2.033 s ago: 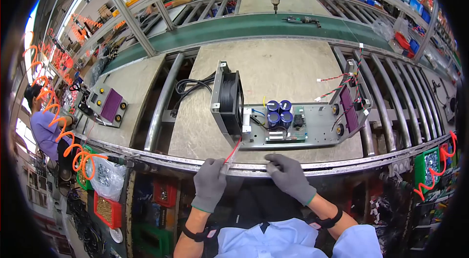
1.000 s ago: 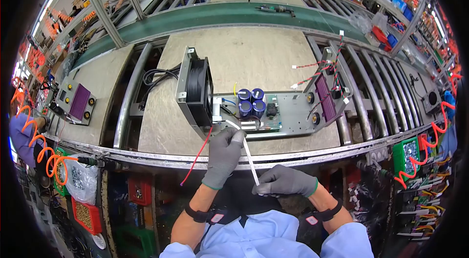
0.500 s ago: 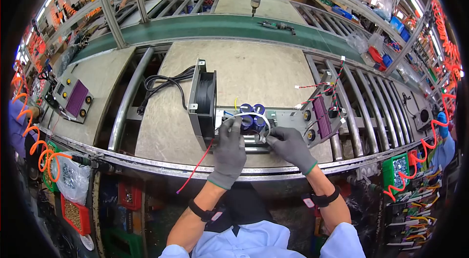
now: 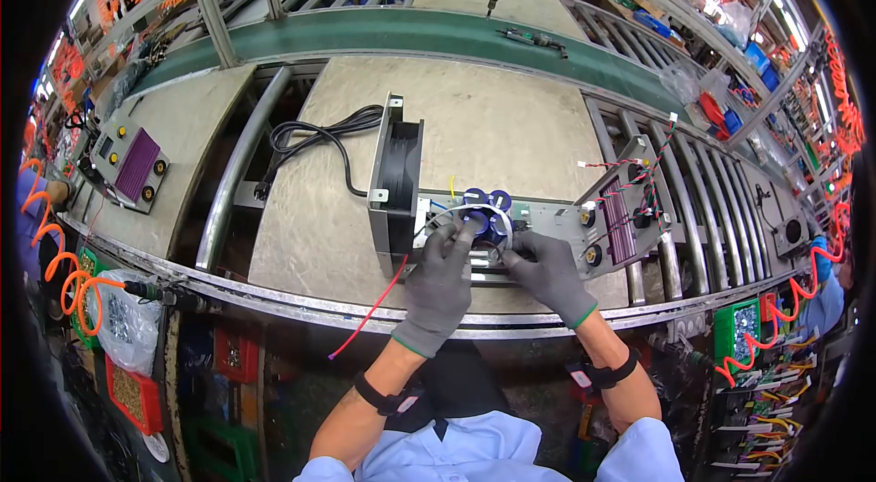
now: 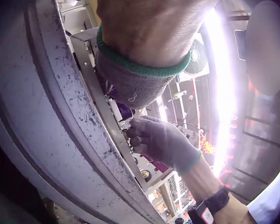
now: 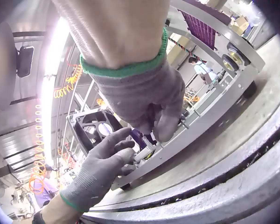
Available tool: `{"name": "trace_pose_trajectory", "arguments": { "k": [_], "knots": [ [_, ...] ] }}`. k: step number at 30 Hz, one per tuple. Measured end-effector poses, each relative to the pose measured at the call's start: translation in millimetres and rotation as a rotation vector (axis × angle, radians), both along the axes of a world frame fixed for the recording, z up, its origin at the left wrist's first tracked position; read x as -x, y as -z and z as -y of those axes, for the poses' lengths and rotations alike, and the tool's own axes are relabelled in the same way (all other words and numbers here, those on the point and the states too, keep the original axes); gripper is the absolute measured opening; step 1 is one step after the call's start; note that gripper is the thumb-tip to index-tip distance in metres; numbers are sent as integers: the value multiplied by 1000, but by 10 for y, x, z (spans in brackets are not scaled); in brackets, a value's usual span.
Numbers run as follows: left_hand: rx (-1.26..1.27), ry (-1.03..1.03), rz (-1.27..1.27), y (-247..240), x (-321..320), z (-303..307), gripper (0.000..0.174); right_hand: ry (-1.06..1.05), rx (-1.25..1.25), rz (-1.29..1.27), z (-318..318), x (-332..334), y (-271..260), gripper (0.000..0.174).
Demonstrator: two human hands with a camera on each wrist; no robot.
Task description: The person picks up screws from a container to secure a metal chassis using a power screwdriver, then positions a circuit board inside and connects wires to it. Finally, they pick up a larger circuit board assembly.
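Note:
A white cable tie (image 4: 505, 216) bends in an arc around the group of blue capacitors (image 4: 474, 197) on the circuit board of an opened metal chassis (image 4: 557, 217). My gloved left hand (image 4: 436, 289) pinches the tie on the left side, its fingertips against the near capacitor. Opposite it, my gloved right hand (image 4: 553, 277) pinches the tie's other end, close to the board's front edge. In the right wrist view the left hand (image 6: 100, 172) reaches in with bent fingers beside the right hand (image 6: 140, 100). The fingertips partly hide the tie's ends.
A black fan (image 4: 401, 163) stands at the chassis's left end, a purple heatsink (image 4: 622, 231) at its right. A red wire (image 4: 374, 309) hangs over the front rail. A coiled black power cord (image 4: 319, 140) lies behind. Metal rollers (image 4: 242, 172) flank the board on both sides.
Earlier the left hand had the red wire, then both hands held the white cable tie stretched out in front. Now the tie curves round the capacitors, and both hands are over the chassis.

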State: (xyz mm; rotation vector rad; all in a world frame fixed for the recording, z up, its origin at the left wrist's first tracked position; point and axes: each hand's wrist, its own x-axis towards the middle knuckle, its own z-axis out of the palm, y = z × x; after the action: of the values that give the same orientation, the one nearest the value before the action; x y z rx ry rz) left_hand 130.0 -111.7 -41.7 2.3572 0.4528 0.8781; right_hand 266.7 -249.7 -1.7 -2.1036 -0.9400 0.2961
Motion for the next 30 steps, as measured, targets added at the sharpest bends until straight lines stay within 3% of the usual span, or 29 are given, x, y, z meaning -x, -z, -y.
{"name": "trace_pose_trajectory", "arguments": {
  "k": [6,11,15,18,21,25,30],
  "knots": [
    [11,30,92,-75,92,45,50,-51,54,36,-44,-55,22,17],
    [19,21,166,-201,548,37,39,-60,106,101,-24,-7,25,17],
    [-105,-245,26,-226,941,-203,29,8,90,95,-22,28,117,16],
    [44,-259,-202,-264,1116,-298,24,10,97,95,-30,59,41,16],
    [318,-58,-295,-18,1228,-324,22,65,91,131,-8,135,84,16],
    [1130,117,-318,-252,1128,-57,23,112,55,200,-21,238,211,15],
    [1326,174,-57,-308,760,227,29,-53,-38,-47,21,14,231,31]
  ]
}}
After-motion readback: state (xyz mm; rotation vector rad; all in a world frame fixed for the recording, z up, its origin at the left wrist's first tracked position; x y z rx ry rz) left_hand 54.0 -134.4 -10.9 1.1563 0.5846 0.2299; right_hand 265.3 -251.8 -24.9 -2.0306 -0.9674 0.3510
